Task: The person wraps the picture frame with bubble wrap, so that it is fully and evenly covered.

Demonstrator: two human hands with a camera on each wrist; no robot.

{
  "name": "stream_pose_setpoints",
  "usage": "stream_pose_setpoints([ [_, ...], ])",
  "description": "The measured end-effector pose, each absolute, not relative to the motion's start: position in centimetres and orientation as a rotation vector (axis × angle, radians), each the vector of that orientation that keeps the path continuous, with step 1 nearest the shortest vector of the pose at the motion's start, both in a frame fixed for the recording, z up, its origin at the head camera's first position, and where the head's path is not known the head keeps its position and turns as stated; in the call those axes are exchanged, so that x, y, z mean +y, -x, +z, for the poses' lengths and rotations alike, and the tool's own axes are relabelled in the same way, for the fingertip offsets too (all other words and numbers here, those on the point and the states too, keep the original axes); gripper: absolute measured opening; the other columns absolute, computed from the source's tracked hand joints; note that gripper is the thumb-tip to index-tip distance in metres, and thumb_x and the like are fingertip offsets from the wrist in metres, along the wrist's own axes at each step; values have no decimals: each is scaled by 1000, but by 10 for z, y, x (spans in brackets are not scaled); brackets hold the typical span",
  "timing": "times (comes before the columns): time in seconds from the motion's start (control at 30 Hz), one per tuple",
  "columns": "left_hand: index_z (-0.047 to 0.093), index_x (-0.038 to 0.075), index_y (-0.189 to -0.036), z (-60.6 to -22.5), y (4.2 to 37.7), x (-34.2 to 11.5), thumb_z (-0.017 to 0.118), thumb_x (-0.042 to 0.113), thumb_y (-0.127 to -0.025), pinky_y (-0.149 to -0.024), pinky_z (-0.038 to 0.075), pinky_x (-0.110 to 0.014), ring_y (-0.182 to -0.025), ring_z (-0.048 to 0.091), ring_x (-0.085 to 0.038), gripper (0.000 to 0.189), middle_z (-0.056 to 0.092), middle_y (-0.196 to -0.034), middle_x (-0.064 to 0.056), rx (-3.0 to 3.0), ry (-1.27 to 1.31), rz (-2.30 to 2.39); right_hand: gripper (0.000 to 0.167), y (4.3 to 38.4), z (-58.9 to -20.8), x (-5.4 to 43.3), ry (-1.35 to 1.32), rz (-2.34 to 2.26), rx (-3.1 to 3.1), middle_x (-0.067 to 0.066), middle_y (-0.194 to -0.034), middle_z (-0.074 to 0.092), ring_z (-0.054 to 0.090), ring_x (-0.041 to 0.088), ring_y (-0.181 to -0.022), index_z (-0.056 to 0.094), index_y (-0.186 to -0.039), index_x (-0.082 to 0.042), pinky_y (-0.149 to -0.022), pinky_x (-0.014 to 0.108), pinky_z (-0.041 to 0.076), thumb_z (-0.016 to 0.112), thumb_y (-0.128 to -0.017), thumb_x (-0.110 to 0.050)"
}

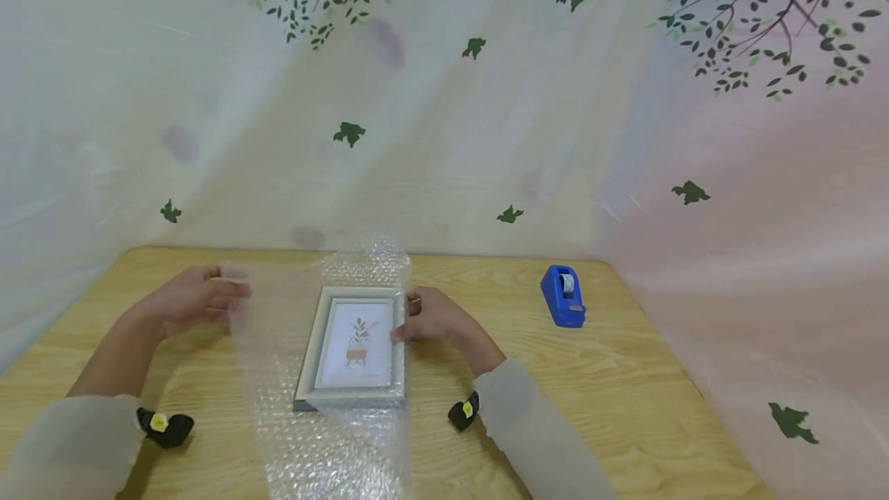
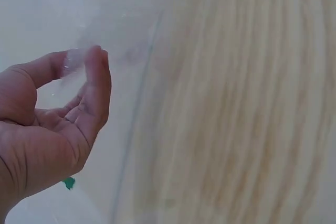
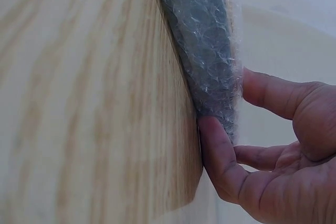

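- Frame (image 1: 357,346) lies on the desk (image 1: 625,384), wrap (image 1: 333,454) round its right edge.
- Left grip (image 1: 197,299) pinches the wrap's edge, seemingly to spread it.
- Right grip (image 1: 434,315) clamps that wrapped edge, likely as anchor.

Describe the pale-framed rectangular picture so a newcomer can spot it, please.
On the yellowish wooden table, find the clear plastic bubble wrap. Amid it, at the person's bare right hand, lies the pale-framed rectangular picture. Unlike the blue plastic tape dispenser, it shows a printed plant.
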State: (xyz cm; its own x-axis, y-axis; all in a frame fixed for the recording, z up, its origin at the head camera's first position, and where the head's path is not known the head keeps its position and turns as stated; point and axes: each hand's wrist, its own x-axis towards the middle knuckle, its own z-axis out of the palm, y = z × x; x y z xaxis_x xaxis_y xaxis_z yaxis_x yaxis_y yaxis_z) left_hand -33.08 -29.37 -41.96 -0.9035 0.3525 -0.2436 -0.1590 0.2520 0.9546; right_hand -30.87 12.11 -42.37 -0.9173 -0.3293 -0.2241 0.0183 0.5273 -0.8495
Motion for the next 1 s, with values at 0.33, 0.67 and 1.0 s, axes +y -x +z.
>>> stream_pose_setpoints([
  [0.33, 47, -1, -124, -385, 321, -241, 54, 14, -107, -84, 60, -33, -89, 65, -19, 24, 58, -109, -4, 1966, -285, 1875, 58, 309, -422, 123, 260, -1309, 2433, 7, -109, 65, 64, 21, -92, 61, -130, -5, -82, 34, 57, 89, -79, -11],
  [0.67, 41, -7, -128, -374, 322, -185, 55, 8, -105, -87, 60, -37, -89, 65, -22, 30, 54, -109, -11, 1915, -354, 1853, 58, 310, -423, 121, 271, -1317, 2432, 7, -113, 66, 64, 21, -98, 62, -131, -6, -86, 36, 57, 89, -79, -11],
  [1.0, 34, -14, -137, -388, 328, -143, 53, -1, -101, -82, 61, -40, -85, 69, -28, 42, 47, -114, -19, 1994, -322, 1834, 51, 309, -423, 122, 284, -1307, 2440, 6, -109, 67, 62, 21, -96, 64, -124, -6, -84, 35, 56, 89, -80, -11],
])
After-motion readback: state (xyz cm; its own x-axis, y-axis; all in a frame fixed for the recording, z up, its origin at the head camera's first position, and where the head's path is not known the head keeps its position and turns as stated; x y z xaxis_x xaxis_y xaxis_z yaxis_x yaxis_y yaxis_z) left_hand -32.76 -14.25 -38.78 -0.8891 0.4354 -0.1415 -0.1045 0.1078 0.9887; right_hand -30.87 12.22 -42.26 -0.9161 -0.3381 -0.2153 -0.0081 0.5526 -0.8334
